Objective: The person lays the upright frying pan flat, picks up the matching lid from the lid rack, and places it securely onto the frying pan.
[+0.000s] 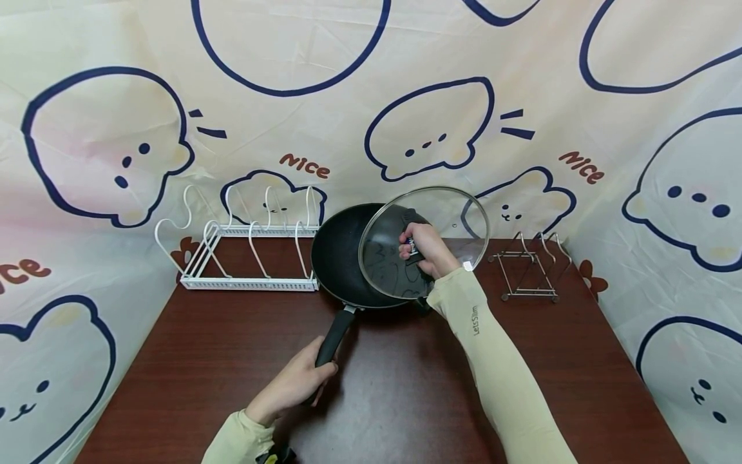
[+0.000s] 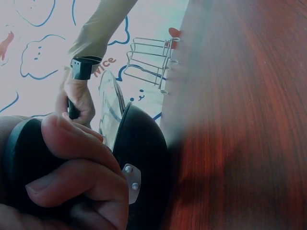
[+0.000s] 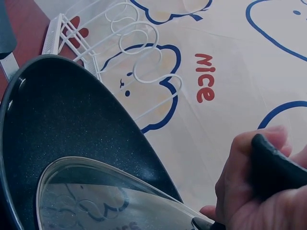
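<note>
A black frying pan (image 1: pixel 339 258) sits at the middle of the table, its inside dark and speckled in the right wrist view. My left hand (image 1: pixel 292 381) grips its long black handle (image 1: pixel 336 335), fingers curled round it in the left wrist view. Over the pan's right part is a clear glass lid (image 1: pixel 458 222) with a metal rim, overlapping the pan and reaching past its right edge. My right hand (image 1: pixel 428 248) holds the lid's black knob (image 3: pixel 273 167). Part of that knob is hidden by the fingers.
A white dish rack (image 1: pixel 249 283) with curved wire dividers stands left of the pan, close to its rim. To the right is a small metal wire rack (image 1: pixel 530 293). Behind the brown table (image 1: pixel 400 399) hangs a cartoon-printed cloth (image 1: pixel 324 129).
</note>
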The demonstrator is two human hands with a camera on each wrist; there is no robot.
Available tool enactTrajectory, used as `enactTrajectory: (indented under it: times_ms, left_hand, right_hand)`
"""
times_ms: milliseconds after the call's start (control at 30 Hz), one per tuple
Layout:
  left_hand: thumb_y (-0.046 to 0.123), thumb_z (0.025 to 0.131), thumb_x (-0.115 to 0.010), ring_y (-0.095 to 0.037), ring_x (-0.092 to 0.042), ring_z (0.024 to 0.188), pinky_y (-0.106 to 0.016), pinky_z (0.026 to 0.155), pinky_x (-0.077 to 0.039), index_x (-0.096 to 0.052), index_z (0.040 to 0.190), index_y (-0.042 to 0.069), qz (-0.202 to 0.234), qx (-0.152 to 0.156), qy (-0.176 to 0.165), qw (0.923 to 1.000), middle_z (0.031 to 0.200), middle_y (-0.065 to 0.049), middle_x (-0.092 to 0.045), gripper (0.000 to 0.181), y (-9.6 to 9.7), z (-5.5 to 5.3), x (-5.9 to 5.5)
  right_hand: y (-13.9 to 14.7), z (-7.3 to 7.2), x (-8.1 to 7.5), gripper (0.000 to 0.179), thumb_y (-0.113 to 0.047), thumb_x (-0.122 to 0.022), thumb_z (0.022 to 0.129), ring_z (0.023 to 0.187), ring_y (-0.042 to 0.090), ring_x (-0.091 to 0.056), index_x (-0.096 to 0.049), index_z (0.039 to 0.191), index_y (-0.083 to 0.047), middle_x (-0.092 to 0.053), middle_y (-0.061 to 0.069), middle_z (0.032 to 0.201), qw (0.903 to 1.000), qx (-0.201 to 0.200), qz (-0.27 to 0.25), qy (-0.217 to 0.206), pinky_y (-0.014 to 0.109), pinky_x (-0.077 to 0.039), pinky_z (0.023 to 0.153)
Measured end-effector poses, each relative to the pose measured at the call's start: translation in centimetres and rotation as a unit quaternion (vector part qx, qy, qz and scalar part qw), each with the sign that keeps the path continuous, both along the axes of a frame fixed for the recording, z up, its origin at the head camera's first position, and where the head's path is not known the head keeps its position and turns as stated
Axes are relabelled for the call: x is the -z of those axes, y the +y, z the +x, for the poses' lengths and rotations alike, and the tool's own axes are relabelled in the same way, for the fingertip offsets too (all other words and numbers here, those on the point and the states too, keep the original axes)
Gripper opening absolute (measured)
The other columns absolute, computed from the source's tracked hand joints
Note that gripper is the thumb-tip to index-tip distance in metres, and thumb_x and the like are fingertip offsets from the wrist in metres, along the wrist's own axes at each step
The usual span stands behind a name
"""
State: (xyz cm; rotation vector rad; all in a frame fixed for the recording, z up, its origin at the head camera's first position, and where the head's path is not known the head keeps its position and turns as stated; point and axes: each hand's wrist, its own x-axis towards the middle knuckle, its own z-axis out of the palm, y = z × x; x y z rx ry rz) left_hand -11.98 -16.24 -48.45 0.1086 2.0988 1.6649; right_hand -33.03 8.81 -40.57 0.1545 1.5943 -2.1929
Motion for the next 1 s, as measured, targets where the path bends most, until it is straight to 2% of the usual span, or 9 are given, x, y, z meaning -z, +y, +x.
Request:
enactTrajectory:
  times_ms: [333, 1000]
  left_hand:
    - [0.005, 0.100, -0.053, -0.015, -0.047, 0.040, -0.028, 0.041, -0.044, -0.043, 0.117, -0.005, 0.001, -0.004, 0.001, 1.0000, 0.064, -0.007, -0.052, 0.021, -0.07, -0.06, -0.04]
    - [0.008, 0.102, -0.053, -0.017, -0.048, 0.042, -0.029, 0.041, -0.044, -0.044, 0.117, -0.002, -0.002, -0.006, -0.002, 1.0000, 0.065, -0.008, -0.053, 0.020, 0.02, 0.02, 0.04]
  right_hand:
    - [-0.17, 0.11, -0.33, 0.015, 0.001, -0.034, 0.093, 0.046, 0.008, -0.036, -0.043, 0.081, -0.003, -0.038, -0.001, 0.059, 1.0000, -0.005, 0.007, 0.002, 0.018, -0.034, 0.044]
    - [-0.39, 0.10, 0.11, 0.016, 0.001, -0.035, 0.092, 0.046, 0.008, -0.037, -0.044, 0.080, -0.002, -0.039, -0.001, 0.058, 1.0000, -0.002, 0.004, -0.005, 0.018, -0.035, 0.044]
